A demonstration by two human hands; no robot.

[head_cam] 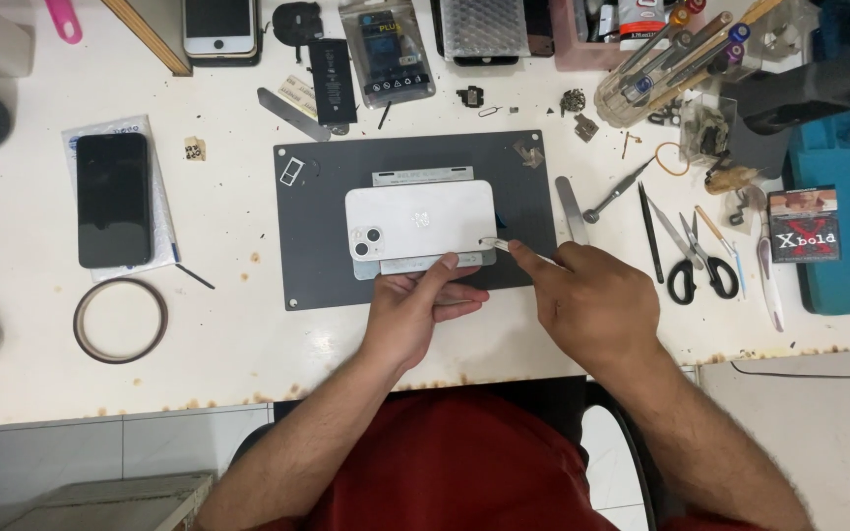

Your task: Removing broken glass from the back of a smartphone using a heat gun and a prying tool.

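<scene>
White, camera-side-up smartphone (421, 219) lies on a dark grey mat (317, 265) on the counter (228, 334), the left hand (415, 310) steadying its near edge while the right hand (592, 300) pinches a thin metal tool (523, 252) at its corner.

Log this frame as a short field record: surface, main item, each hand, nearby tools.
surface: white table with a dark grey mat
main item: white phone, back up, lying on the mat on a grey plate
left hand: fingers on the phone's near edge, steadying it
right hand: pinching a thin metal tool, tip at the phone's right near corner
nearby: black-handled scissors, tape roll, dark phone, loose battery
</scene>
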